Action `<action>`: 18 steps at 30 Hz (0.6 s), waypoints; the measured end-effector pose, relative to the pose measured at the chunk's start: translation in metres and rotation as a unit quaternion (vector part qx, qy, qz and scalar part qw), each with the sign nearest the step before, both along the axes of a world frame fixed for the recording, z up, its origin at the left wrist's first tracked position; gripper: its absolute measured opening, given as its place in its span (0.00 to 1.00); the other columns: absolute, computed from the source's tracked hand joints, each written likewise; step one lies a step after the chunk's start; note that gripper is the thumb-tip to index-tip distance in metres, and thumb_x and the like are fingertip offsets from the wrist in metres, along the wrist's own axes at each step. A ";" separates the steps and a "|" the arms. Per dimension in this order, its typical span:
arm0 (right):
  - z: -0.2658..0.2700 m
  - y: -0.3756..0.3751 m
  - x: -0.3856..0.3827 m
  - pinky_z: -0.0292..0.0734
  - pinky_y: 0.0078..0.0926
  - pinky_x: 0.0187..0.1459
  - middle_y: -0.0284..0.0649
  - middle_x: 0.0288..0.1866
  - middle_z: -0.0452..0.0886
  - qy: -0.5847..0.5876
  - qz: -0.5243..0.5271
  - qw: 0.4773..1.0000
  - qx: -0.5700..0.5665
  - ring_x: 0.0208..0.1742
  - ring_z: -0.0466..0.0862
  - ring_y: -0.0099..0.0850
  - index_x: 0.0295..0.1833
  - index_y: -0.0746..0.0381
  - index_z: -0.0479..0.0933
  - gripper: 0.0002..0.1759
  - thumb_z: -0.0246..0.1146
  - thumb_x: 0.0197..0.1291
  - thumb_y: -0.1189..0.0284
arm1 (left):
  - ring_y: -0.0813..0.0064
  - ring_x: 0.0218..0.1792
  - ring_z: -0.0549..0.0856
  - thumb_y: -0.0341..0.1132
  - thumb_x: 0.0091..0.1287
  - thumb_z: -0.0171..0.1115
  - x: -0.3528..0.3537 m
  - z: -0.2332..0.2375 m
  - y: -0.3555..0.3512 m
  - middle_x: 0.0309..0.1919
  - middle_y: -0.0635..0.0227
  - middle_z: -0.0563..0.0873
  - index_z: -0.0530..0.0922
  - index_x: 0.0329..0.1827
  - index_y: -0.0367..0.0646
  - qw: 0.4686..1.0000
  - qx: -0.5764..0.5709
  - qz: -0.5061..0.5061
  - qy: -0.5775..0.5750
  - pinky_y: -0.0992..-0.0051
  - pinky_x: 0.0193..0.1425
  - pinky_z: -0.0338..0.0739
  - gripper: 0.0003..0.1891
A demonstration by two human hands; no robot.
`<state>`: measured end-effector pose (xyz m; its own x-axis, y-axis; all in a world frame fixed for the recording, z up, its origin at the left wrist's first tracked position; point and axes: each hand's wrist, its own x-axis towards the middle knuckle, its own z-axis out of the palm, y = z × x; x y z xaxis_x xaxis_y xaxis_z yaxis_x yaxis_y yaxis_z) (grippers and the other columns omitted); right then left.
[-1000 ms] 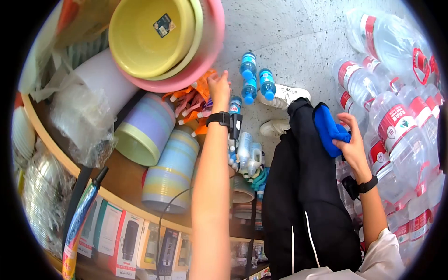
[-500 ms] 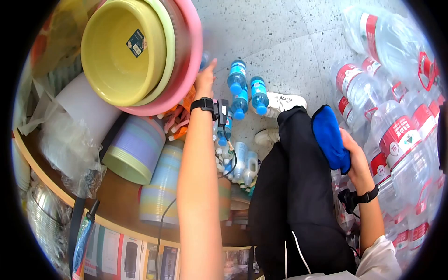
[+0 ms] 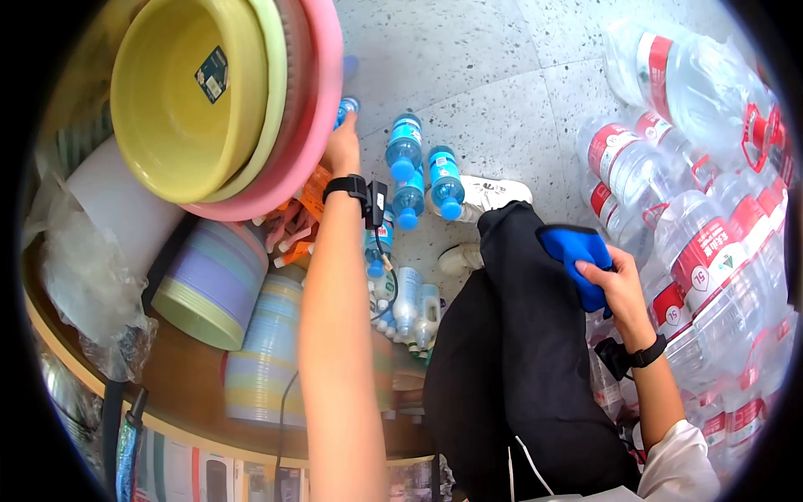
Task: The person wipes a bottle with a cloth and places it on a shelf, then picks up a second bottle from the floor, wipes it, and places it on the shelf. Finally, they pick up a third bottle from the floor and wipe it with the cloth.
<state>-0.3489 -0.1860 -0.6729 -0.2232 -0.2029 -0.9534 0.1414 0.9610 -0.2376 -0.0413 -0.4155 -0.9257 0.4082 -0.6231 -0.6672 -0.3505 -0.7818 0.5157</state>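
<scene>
My left hand reaches past the rim of the pink basin, its fingers closed around a small blue-labelled water bottle. The basin partly hides both the bottle and the fingers. Just right of that hand, several similar bottles stand on the floor, among them one bottle and another. Over my black-trousered knee, my right hand grips a bunched blue cloth with a dark edge, thumb on top. Each wrist wears a black strap with a small device.
Large 5L water bottles in plastic wrap crowd the right side. A yellow basin is nested in the stack at upper left. Below it, stacked pastel tubs lie on a wooden shelf. White bottles stand near my shoes.
The blue cloth, draped flatter against my leg before, is now bunched with my right thumb over it. My left hand remains by the pink basin, and the bottle shows more clearly.
</scene>
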 end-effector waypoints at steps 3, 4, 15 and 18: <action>0.009 -0.011 0.010 0.73 0.17 0.43 0.29 0.39 0.84 0.026 -0.031 0.999 0.005 0.38 0.78 0.16 0.52 0.67 0.82 0.14 0.65 0.69 0.68 | 0.63 0.45 0.88 0.36 0.54 0.78 -0.002 0.011 0.022 0.43 0.52 0.89 0.82 0.55 0.34 0.951 -0.162 -0.173 -0.199 0.66 0.50 0.82 0.26; 0.012 -0.010 0.013 0.73 0.17 0.43 0.29 0.39 0.84 0.025 -0.029 0.999 0.005 0.38 0.78 0.16 0.52 0.67 0.82 0.14 0.65 0.69 0.68 | 0.63 0.45 0.88 0.36 0.54 0.78 -0.004 0.023 0.030 0.43 0.52 0.89 0.82 0.55 0.34 0.951 -0.161 -0.171 -0.201 0.66 0.50 0.82 0.26; 0.094 -0.027 0.034 0.70 0.22 0.41 0.32 0.35 0.76 0.124 0.130 0.971 -0.160 0.34 0.73 0.24 0.45 0.69 0.76 0.12 0.61 0.72 0.68 | 0.76 0.44 0.84 0.27 0.60 0.75 -0.022 0.199 0.121 0.47 0.62 0.87 0.80 0.59 0.33 0.976 -0.213 0.035 -0.018 0.72 0.51 0.82 0.24; 0.134 -0.045 0.046 0.68 0.28 0.37 0.42 0.30 0.72 0.220 0.305 0.885 -0.274 0.30 0.71 0.35 0.40 0.71 0.73 0.11 0.64 0.65 0.73 | 0.78 0.40 0.84 0.27 0.58 0.76 -0.015 0.240 0.159 0.41 0.65 0.89 0.81 0.59 0.34 0.959 -0.274 0.061 -0.049 0.74 0.45 0.82 0.24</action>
<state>-0.3025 -0.2314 -0.5391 -0.2376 -0.8194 -0.5216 -0.5869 0.5490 -0.5952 -0.0559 -0.2570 -0.6860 0.5451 -0.8121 -0.2082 -0.3411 -0.4417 0.8298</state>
